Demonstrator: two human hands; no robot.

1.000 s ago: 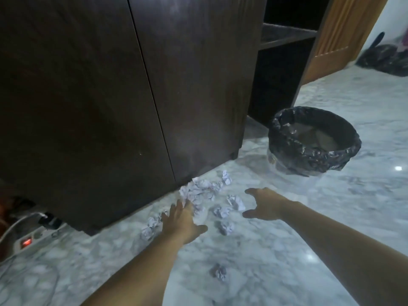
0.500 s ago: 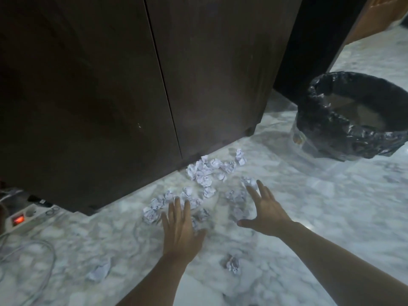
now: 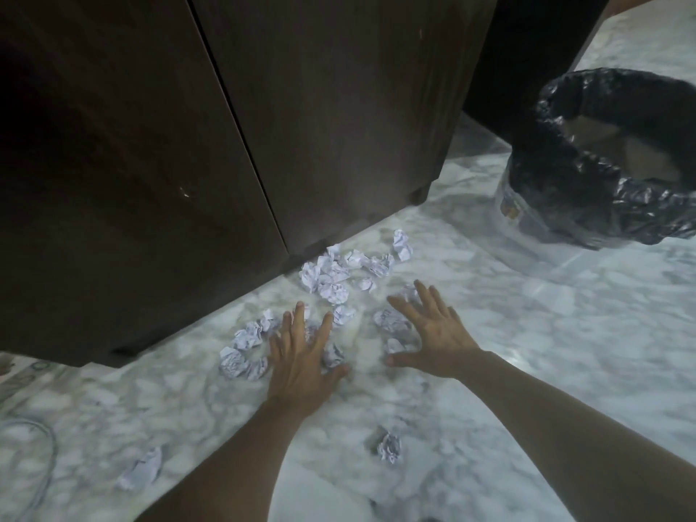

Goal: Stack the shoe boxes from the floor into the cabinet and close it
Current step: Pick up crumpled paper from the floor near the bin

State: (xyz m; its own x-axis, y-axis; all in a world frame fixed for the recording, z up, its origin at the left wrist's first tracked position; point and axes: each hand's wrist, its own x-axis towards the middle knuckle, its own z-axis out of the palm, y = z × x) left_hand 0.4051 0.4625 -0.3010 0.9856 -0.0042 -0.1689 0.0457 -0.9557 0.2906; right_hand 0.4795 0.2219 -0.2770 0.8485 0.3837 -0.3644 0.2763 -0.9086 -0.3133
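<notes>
Both hands held low over crumpled paper balls on marble floor; left hand & right hand w/ fingers spread, nothing gripped. Cabinet doors shut just behind; no shoe boxes seen. Bin at right

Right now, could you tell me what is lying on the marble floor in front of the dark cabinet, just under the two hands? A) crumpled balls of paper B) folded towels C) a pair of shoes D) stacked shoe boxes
A: crumpled paper balls lie scattered on the marble floor by the cabinet, with the left hand and right hand spread open over them; no shoe boxes show.
</notes>
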